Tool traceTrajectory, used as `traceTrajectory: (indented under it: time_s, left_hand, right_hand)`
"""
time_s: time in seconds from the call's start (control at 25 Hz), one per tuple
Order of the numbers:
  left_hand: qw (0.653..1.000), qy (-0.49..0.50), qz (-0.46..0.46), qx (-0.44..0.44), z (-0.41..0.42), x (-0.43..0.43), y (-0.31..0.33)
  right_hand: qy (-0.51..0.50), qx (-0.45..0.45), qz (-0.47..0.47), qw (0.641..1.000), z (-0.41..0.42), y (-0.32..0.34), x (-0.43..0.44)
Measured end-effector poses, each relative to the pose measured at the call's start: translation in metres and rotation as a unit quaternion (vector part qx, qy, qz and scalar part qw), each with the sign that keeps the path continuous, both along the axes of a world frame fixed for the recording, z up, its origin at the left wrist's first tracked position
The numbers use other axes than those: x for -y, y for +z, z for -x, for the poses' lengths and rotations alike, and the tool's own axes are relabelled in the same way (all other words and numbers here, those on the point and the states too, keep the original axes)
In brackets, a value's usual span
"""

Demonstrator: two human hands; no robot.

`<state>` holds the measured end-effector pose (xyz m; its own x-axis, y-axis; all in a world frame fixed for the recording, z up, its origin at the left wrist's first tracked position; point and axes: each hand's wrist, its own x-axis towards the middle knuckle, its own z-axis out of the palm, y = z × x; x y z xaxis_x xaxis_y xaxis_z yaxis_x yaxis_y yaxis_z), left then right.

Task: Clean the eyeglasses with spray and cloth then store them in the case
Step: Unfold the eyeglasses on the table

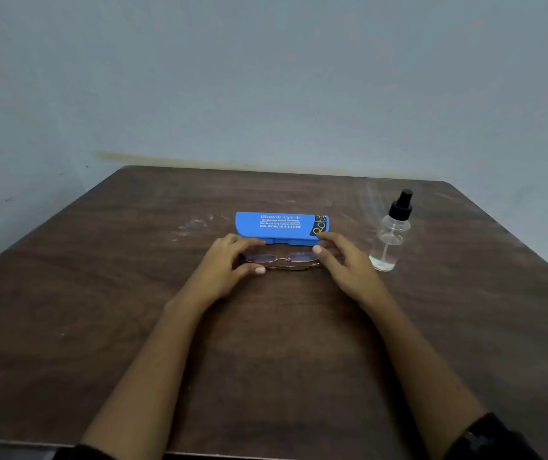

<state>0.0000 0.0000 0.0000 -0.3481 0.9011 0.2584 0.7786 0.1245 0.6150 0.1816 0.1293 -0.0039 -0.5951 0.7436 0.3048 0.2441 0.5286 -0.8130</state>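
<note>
The dark wood-grain bench (100,327) runs up to a pale blue-grey wall (266,78) at its far edge, with rounded far corners; its near edge lies under the person's forearms. Wide bare surface lies open to the left of the hands and in front of the case, and a narrower strip to the right past the bottle.

The folded eyeglasses (280,260), thin metal-framed with tinted lenses, lie on the bench near its middle, just in front of the closed blue eyeglass case (280,227), which lies lengthwise with printed lettering on its lid. A clear spray bottle (390,237) with a black pump top stands upright to the right of the case, close to the right hand but apart from it, with a little liquid at its bottom.

The left hand (229,263) is half curled around the left end of the eyeglasses, thumb in front and fingers behind, pinching the frame. The right hand (338,260) is curved likewise at the right end, thumb tip at the frame's corner; whether it grips firmly cannot be told. Both forearms reach forward and converge toward the glasses, palms turned inward and wrists low over the bench. Dark sleeves show at the bottom corners
</note>
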Motion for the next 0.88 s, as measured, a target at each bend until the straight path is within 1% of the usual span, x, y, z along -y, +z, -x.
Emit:
traceTrajectory:
  time_s: [0.08,0.24,0.36,0.48,0.6,0.72,0.88]
  left_hand:
    - [1.0,0.005,0.011,-0.025,0.0014,0.0014,0.003]
    - [0.998,0.004,0.008,-0.062,0.0031,0.0009,0.0024]
    - [0.997,0.003,-0.016,-0.073,0.0013,0.0007,0.0026]
    - [0.997,0.008,-0.039,-0.066,0.0026,-0.0001,0.0032]
    - [0.996,0.025,-0.07,-0.043,0.0047,0.0001,0.004]
    - [0.995,0.032,-0.1,0.001,0.0021,0.0007,0.0065]
    - [0.989,0.039,-0.113,0.091,-0.0034,0.0016,0.0101]
  right_hand:
    - [0.028,0.008,0.034,0.999,-0.0038,0.0029,-0.0012]
    - [0.079,0.058,0.014,0.995,-0.0097,-0.0003,-0.0047]
    - [0.078,0.062,-0.008,0.995,-0.0093,-0.0005,-0.0066]
    - [0.068,0.057,-0.021,0.996,-0.0083,-0.0022,-0.0056]
    - [0.065,0.028,-0.003,0.998,-0.007,-0.0034,-0.0037]
    - [0.052,0.009,-0.01,0.999,-0.0064,-0.0037,-0.0021]
    - [0.036,-0.011,-0.006,0.999,-0.0062,-0.0035,0.0017]
